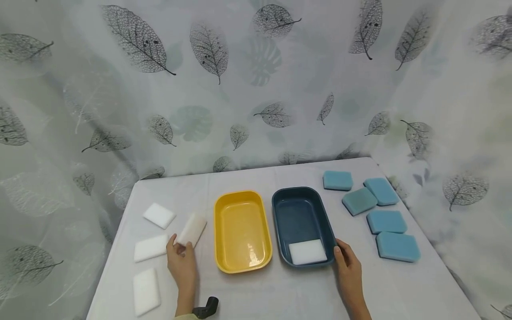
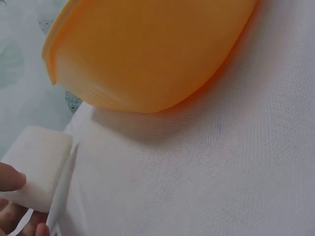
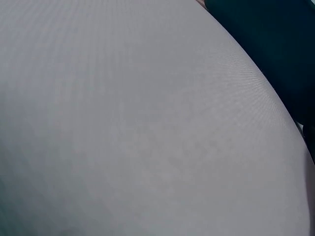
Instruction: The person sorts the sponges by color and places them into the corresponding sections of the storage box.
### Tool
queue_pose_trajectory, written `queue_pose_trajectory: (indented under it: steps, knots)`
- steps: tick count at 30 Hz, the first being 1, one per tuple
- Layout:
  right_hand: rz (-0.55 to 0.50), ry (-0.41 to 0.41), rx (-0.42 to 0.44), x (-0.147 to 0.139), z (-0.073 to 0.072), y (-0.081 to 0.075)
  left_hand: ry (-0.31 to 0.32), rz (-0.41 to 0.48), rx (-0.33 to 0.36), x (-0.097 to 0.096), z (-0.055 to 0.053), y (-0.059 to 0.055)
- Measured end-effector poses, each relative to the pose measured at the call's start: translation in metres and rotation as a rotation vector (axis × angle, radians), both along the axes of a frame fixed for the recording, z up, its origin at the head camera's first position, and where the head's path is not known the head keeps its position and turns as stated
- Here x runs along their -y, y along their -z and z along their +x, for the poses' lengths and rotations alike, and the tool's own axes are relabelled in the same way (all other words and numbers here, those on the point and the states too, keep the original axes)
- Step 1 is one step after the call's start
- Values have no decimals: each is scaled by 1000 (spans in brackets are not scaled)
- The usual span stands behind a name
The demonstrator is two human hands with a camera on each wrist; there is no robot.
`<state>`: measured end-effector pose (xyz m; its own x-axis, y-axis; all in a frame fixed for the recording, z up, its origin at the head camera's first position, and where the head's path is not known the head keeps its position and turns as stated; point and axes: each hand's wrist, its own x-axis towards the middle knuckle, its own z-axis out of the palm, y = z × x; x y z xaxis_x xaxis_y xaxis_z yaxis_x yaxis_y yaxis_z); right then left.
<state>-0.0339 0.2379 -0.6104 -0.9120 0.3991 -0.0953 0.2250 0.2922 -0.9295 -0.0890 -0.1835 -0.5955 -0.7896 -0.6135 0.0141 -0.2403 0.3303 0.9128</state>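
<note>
My left hand [image 1: 182,264] pinches the near end of a white sponge [image 1: 193,228], left of the yellow tray [image 1: 216,231]. In the left wrist view, the thumb [image 2: 11,177] lies on top of this sponge [image 2: 39,160] and fingers curl beneath it. My right hand [image 1: 349,269] grips the right rim of a dark blue tray [image 1: 298,209] near its front corner. Inside that tray, another white sponge [image 1: 307,252] lies flat at the near end. The right wrist view shows mostly white cloth, with part of the dark blue tray [image 3: 266,44] at upper right.
More white sponges lie at the left: one at the back [image 1: 159,216], one in the middle [image 1: 151,248], one in front [image 1: 146,291]. Several blue sponges [image 1: 398,246] are spread over the right side of the white-covered table [image 1: 272,298]. A leaf-patterned curtain [image 1: 240,89] hangs behind.
</note>
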Motion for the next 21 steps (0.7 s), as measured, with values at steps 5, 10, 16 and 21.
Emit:
queue_pose_trajectory:
  steps: [5,10,16,21]
  knots:
    - [7,-4,-1,0,0,2,4,57,-34,3,1,-5]
    - [13,-7,18,1,0,3,10,123,-62,5,-1,-12]
    - [9,-12,1,0,-1,2,29,266,-152,4,-6,-22]
    - [11,-8,-2,0,-1,1,74,354,-232,0,-9,-35]
